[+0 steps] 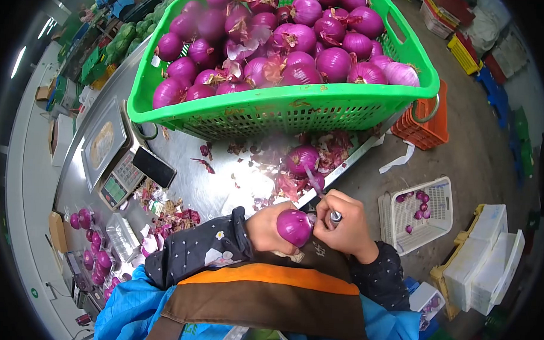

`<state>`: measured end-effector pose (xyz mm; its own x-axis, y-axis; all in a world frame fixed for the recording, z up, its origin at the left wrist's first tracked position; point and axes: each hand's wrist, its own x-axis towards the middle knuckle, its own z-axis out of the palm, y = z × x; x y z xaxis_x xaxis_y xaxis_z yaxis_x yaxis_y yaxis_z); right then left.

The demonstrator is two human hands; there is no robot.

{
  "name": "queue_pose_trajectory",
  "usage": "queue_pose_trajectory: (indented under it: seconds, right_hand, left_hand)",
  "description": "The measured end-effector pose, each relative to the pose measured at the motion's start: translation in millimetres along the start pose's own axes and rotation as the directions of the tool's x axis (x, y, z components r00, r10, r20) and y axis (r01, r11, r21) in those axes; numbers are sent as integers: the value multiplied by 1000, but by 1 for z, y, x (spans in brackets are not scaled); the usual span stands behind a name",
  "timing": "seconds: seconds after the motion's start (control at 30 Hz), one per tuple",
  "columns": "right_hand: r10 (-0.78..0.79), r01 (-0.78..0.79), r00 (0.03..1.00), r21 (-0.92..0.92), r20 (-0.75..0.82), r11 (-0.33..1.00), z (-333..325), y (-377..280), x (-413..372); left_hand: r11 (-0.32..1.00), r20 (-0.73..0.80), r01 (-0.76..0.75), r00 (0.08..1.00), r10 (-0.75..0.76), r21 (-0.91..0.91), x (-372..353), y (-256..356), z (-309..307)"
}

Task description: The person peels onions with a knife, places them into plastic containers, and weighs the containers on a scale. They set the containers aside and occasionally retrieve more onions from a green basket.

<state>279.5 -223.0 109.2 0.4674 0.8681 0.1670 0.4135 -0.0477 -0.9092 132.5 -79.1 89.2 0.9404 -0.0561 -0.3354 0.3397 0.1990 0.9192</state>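
Observation:
My left hand (263,228) is wrapped round a peeled red onion (294,228), held close in front of the apron. Right beside it, the closed fingers of my right hand (345,228) grip a small knife (314,182), its thin blade pointing up and away from me. My right fingertips are at the onion's end. Just beyond the hands, another red onion (302,159) lies on the metal table (192,144) among loose skins (335,149).
A green basket (268,110) heaped with red onions stands across the table's far side. At left are a scale (119,173), a phone (154,167) and packed onions (101,260). A white basket (415,232) with several onions sits on the floor at right, near white foam boxes (478,261).

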Motion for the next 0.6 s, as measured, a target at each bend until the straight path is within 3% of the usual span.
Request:
queue_pose_trajectory:
  seconds: [0.03, 0.1, 0.17, 0.23, 0.3, 0.37, 0.4, 0.43, 0.5, 0.57, 0.6]
  right_hand:
    - [-1, 1, 1000, 0, 0, 1000, 3, 3, -5]
    - [258, -244, 966, 231, -32, 942, 7, 4, -11]
    - [310, -281, 950, 329, -36, 901, 8, -5, -11]
    - [119, -105, 986, 121, -121, 987, 12, -10, -8]
    - [126, -122, 987, 42, -102, 992, 17, 3, -12]
    - [233, -261, 907, -33, -351, 965, 23, 17, -13]
    - [178, -211, 869, -21, -461, 977, 21, 9, -9]
    - [169, -203, 872, -24, -458, 979, 19, 7, -11]
    - [-78, 6, 948, -228, -309, 974, 13, 5, -26]
    - [-9, -9, 997, -214, -80, 977, 10, 0, -37]
    - [18, -27, 998, -174, -52, 984, 12, 2, -38]
  left_hand:
    - [1000, -33, -8, 999, 7, -13, -1, 2, 2]
    - [999, -99, -24, 995, 20, -38, -2, 6, 6]
    - [999, -187, -34, 982, 41, 38, -3, 5, 10]
    - [993, -268, -38, 961, 67, 113, -3, 1, 12]
    - [973, -291, 35, 956, 34, 229, -2, -8, 11]
    - [987, -314, -2, 948, 53, 160, -2, -9, 13]
    - [995, -338, -43, 938, 72, 94, -1, -8, 13]
    - [994, -344, -50, 936, 81, 96, 0, -10, 13]
    - [975, -413, -137, 889, 199, 176, -1, -15, 14]
    - [970, -398, -145, 892, 213, 194, -2, -8, 15]
    - [966, -380, -152, 898, 223, 209, -3, -5, 15]
